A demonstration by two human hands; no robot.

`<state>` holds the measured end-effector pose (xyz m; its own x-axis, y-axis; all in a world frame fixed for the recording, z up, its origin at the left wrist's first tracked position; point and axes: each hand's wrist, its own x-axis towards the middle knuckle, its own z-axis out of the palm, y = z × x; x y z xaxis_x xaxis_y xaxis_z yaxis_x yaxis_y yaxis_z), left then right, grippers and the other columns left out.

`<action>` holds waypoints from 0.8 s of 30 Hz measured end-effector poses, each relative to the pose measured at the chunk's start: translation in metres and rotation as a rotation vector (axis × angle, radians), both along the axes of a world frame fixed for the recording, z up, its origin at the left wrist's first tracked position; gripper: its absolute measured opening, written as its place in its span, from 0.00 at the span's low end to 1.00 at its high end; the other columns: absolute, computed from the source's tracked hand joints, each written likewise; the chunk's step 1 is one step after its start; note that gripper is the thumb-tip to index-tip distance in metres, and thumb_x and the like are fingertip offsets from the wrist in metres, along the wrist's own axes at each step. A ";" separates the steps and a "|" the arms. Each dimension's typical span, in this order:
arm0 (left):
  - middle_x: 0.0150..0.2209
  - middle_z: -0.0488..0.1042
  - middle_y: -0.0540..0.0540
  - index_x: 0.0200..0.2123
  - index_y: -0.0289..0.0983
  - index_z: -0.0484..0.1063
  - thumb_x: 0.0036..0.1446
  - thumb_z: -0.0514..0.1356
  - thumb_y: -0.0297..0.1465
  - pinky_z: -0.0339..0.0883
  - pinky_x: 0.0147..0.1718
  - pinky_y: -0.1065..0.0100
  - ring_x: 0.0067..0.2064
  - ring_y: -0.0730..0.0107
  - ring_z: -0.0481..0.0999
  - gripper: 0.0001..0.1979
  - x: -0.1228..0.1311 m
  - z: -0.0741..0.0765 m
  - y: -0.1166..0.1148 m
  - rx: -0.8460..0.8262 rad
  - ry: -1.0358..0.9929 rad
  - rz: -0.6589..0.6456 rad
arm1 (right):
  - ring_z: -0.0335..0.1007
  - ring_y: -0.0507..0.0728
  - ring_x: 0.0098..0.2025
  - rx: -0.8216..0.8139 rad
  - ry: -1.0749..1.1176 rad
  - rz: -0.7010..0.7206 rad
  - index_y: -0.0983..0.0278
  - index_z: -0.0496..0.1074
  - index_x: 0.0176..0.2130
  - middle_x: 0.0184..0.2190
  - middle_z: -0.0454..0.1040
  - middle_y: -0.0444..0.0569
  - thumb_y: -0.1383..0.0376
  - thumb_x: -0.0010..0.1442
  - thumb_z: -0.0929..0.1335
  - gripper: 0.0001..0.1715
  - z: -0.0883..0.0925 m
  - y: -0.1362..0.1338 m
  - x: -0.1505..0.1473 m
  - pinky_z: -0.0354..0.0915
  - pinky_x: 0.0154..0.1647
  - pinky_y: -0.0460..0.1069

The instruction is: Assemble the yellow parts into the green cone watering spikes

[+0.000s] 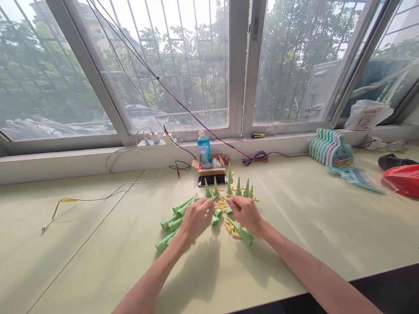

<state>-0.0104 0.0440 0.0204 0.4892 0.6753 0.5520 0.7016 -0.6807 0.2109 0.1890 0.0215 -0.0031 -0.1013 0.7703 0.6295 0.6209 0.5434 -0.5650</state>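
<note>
Left grip (196,219) curled, right grip (245,213) pinched narrow; held contents impossible to tell. Yellow pegs (222,205) between both grips, lying green cones (182,205) beneath and left, upright cones (238,187) just beyond, on table (294,226).

Cones (176,214) lie left of pegs (222,204) (bottle (204,149) stands behind, in box (212,170)).

bottle (204,149) at box (218,169) | phone (212,179) just before it | red bag (402,179) right | cable (65,201) left
</note>
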 end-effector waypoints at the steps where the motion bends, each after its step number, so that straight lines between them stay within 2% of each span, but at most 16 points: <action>1: 0.27 0.72 0.48 0.29 0.39 0.70 0.66 0.51 0.30 0.58 0.25 0.70 0.25 0.69 0.69 0.13 0.000 -0.003 -0.001 0.008 0.026 -0.009 | 0.49 0.50 0.21 -0.021 -0.008 -0.018 0.62 0.58 0.23 0.18 0.56 0.40 0.58 0.70 0.59 0.23 0.001 0.000 0.001 0.50 0.24 0.46; 7: 0.24 0.67 0.48 0.27 0.39 0.67 0.67 0.49 0.31 0.54 0.24 0.69 0.25 0.68 0.67 0.16 0.013 -0.016 -0.017 0.015 0.116 -0.124 | 0.60 0.51 0.24 -0.101 -0.132 -0.126 0.62 0.66 0.30 0.23 0.67 0.42 0.62 0.66 0.63 0.13 0.002 0.004 0.009 0.54 0.27 0.46; 15: 0.26 0.67 0.48 0.28 0.38 0.65 0.67 0.48 0.31 0.50 0.23 0.67 0.26 0.68 0.66 0.14 0.030 -0.028 -0.045 -0.066 0.202 -0.290 | 0.66 0.55 0.33 -0.167 -0.221 -0.083 0.62 0.69 0.35 0.30 0.69 0.46 0.63 0.64 0.67 0.06 -0.007 0.007 0.010 0.60 0.35 0.48; 24: 0.23 0.63 0.51 0.34 0.39 0.69 0.67 0.51 0.33 0.46 0.21 0.67 0.22 0.71 0.58 0.10 0.031 -0.024 -0.056 -0.088 0.185 -0.484 | 0.66 0.57 0.36 -0.248 -0.284 -0.041 0.62 0.69 0.44 0.32 0.70 0.47 0.60 0.62 0.69 0.12 -0.010 0.005 0.008 0.61 0.36 0.49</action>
